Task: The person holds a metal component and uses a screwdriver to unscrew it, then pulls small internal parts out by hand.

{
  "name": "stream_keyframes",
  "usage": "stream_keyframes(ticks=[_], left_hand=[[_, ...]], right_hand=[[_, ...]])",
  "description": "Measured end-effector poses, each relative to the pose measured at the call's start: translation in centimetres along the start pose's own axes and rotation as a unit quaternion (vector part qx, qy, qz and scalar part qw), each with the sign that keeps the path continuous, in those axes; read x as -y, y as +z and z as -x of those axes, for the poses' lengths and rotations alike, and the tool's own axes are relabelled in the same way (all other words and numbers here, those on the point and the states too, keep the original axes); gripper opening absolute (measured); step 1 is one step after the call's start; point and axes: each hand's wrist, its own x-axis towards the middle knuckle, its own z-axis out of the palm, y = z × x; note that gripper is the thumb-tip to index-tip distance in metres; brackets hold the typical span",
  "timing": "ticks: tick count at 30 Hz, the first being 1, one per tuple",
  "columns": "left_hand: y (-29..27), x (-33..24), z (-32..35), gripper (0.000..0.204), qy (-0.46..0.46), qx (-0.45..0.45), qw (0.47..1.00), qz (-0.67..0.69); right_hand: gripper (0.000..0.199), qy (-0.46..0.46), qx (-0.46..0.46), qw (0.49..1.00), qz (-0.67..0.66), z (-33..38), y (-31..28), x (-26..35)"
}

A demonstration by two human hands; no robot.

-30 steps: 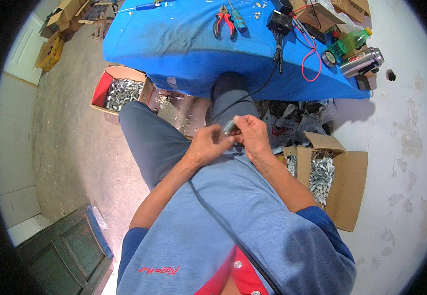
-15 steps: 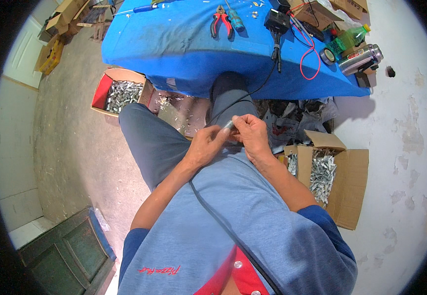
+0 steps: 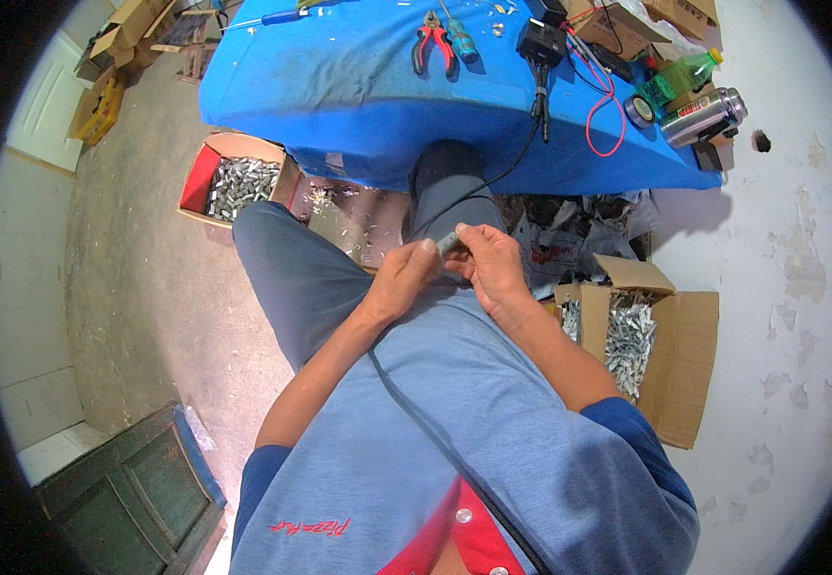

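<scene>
Over my lap, a small grey metal-looking cylinder (image 3: 449,244) is held between my two hands. My left hand (image 3: 404,280) is closed, with its thumb and fingers pinched at the cylinder's near-left end. My right hand (image 3: 491,266) pinches the far-right end between thumb and forefinger, its other fingers curled beneath. Fingers cover much of the piece, so its exact kind does not show. A black cable (image 3: 497,177) runs from the table toward my lap close by; another stretch crosses my shirt.
A blue-covered table (image 3: 339,77) ahead carries red-handled pliers (image 3: 433,46), a screwdriver (image 3: 461,43), a black cabled box (image 3: 539,40), a steel flask (image 3: 702,117) and a green bottle (image 3: 677,79). Open cartons of small metal parts stand left (image 3: 194,182) and right (image 3: 686,359). A wall (image 3: 780,316) bounds the right.
My left thumb has drawn back a little along the cylinder toward the left, showing more of its side. My right hand stays nearly in place, still pinching the other end.
</scene>
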Motion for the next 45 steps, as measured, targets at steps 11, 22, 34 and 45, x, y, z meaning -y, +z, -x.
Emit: stream_keyframes(ticks=[11, 22, 34, 45], left_hand=[[-0.5, 0.3, 0.1, 0.049, -0.052, -0.017, 0.994, 0.092], [0.5, -0.4, 0.1, 0.039, -0.01, -0.053, 0.994, -0.098], [-0.6, 4.0, -0.8, 0.046, -0.031, -0.087, 0.992, -0.091], [-3.6, 5.2, -0.8, 0.041, -0.104, -0.189, 0.976, 0.024]], right_hand=[[0.016, 0.048, 0.019, 0.997, -0.059, -0.4, -0.1, -0.4], [0.018, -0.017, 0.024, 0.999, -0.027, -1.0, 0.1, -0.8], [0.026, -0.623, -0.087, 0.776, 0.058, 3.9, 5.1, 15.0], [0.025, -0.635, 0.202, 0.722, 0.186, -1.4, 27.3, 13.5]])
